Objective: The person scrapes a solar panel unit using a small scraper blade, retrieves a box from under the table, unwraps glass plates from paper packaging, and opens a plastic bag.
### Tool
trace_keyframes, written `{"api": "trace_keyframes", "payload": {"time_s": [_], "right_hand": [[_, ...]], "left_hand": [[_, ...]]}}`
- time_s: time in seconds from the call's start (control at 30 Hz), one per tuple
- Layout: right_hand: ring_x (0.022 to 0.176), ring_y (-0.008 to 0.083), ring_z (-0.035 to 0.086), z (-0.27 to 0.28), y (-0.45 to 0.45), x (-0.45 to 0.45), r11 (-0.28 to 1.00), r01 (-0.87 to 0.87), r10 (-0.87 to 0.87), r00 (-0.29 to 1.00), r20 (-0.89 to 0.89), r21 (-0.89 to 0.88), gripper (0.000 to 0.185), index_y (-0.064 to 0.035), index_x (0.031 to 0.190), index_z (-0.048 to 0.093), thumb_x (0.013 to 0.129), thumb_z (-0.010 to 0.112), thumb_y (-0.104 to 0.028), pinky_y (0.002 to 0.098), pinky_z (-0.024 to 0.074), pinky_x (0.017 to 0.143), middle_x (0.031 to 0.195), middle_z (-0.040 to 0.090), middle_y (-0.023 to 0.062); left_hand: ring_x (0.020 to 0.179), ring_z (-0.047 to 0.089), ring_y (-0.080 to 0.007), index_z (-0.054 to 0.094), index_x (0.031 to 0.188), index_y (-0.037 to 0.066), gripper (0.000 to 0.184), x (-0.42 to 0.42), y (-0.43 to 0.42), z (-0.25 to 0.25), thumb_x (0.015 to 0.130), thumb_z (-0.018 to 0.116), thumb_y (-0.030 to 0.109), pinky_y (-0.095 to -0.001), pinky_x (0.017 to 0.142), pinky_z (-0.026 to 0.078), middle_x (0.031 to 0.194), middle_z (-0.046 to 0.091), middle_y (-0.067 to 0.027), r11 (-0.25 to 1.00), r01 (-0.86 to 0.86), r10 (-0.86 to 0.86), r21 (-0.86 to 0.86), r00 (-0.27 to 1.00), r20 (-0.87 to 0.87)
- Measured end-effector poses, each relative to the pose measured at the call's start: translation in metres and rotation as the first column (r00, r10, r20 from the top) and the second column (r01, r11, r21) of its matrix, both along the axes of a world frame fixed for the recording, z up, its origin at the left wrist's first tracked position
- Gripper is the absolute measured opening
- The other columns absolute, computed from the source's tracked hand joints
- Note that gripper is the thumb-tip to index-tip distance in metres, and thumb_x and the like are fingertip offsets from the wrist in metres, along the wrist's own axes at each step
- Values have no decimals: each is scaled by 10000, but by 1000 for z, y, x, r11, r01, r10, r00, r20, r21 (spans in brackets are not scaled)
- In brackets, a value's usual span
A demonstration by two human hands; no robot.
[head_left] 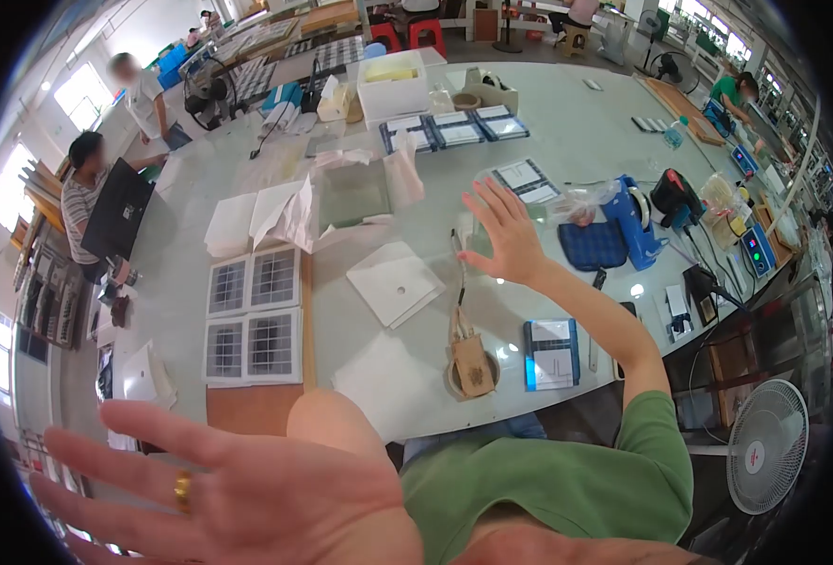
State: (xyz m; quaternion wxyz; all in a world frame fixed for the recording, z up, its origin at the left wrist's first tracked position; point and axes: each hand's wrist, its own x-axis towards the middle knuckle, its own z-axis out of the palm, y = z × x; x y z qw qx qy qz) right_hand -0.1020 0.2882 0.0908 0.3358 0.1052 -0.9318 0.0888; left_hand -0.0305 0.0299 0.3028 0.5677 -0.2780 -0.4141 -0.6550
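My left hand (247,490) is large and close to the camera at the lower left, palm showing and fingers spread. It wears a gold ring (183,492) and holds nothing. Over the table, my right hand (506,235) reaches out with its fingers apart, also holding nothing. Near it lie a blue-edged white card-like pack (525,179) and a thin dark cable or pen-like tool (458,259). Left of it is a stack of white square sheets (396,282). Further left lie several white-framed panels with dark grids (250,314). Toward me is a brown block (474,365) on a round base.
A greenish glass-like plate (355,198) lies among crumpled paper. A white bin (393,89), a blue tape dispenser (635,221), a dark blue pad (592,246) and another blue-edged pack (551,355) are on the table. A fan (767,447) stands right; other people are farther off.
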Motion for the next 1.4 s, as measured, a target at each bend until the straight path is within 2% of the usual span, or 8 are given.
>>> {"api": "trace_keyframes", "payload": {"time_s": [0.23, 0.33, 0.43, 0.53, 0.63, 0.67, 1.03, 1.4], "right_hand": [[1140, 314, 491, 29, -63, -56, 887, -330, 350, 937, 5, -323, 417, -49, 1211, 514, 837, 609, -210, 391, 416, 933, 1251, 495, 149], [941, 330, 581, 23, -76, -107, 736, -218, 410, 897, 166, -641, 287, -18, 1080, 575, 831, 584, -162, 382, 463, 833, 1111, 577, 170], [915, 341, 599, 6, -76, -160, 787, -161, 334, 923, 193, -595, 265, -6, 1024, 605, 795, 608, -141, 392, 465, 823, 1019, 615, 184], [949, 343, 594, -15, -68, -188, 880, 9, 97, 976, 197, -476, 304, -23, 1001, 618, 739, 666, -169, 409, 463, 826, 1000, 625, 185], [1036, 333, 553, -20, -65, -194, 880, 164, -17, 949, 315, -446, 393, -50, 1056, 601, 715, 690, -224, 411, 434, 892, 1080, 592, 171], [1056, 349, 536, -13, -69, -190, 852, 206, -36, 940, 339, -482, 442, -49, 1062, 598, 682, 718, -239, 407, 422, 918, 1092, 582, 188], [1050, 315, 543, -45, -59, -219, 923, -37, 88, 989, 115, -383, 540, -12, 1108, 561, 618, 738, -153, 393, 437, 894, 1058, 604, 166], [839, 207, 592, -15, -48, -203, 146, 527, 534, 671, 515, -837, 511, -122, 1227, 501, 797, 666, -343, 360, 469, 747, 984, 605, 97]], "left_hand": [[1398, 24, -299, 225, 1433, 192, 566, -7, -48, 0, 935, 432, 363, -484, 1125, 2, 1524, 103, -100, 886, -406, 427, -223, 903, 52], [1361, 184, -286, 243, 1426, 172, 531, 5, -67, -1, 940, 419, 293, -448, 1112, 145, 1496, 187, -123, -57, -712, 996, -700, -89, 9], [1274, 381, -318, 243, 1434, 176, 593, 2, -104, -22, 916, 474, 350, -449, 1042, 332, 1462, 277, -150, -751, -335, 536, -569, -813, -228], [1250, 410, -299, 314, 1374, 106, 508, -42, -101, -82, 913, 461, 259, -410, 1022, 342, 1396, 352, -165, -70, -602, 996, -795, -80, -27], [1213, 453, -270, 420, 1285, 2, 395, -176, 2, -74, 909, 442, 121, -351, 991, 358, 1299, 465, -186, 696, 127, 296, -707, 846, 443], [1201, 468, -261, 455, 1255, -33, 365, -189, -4, -94, 907, 436, 75, -331, 981, 363, 1266, 503, -194, 657, 482, -140, -580, 834, 534], [960, 597, -410, 601, 961, -77, 490, -331, 7, -236, 735, 640, 356, -450, 828, 488, 987, 623, -263, 300, 598, 585, -743, 500, 638], [908, 635, -359, 663, 877, -48, 564, -335, 8, -219, 713, 668, 491, -413, 796, 505, 934, 654, -227, 327, 728, 593, -603, 339, 731]]}}
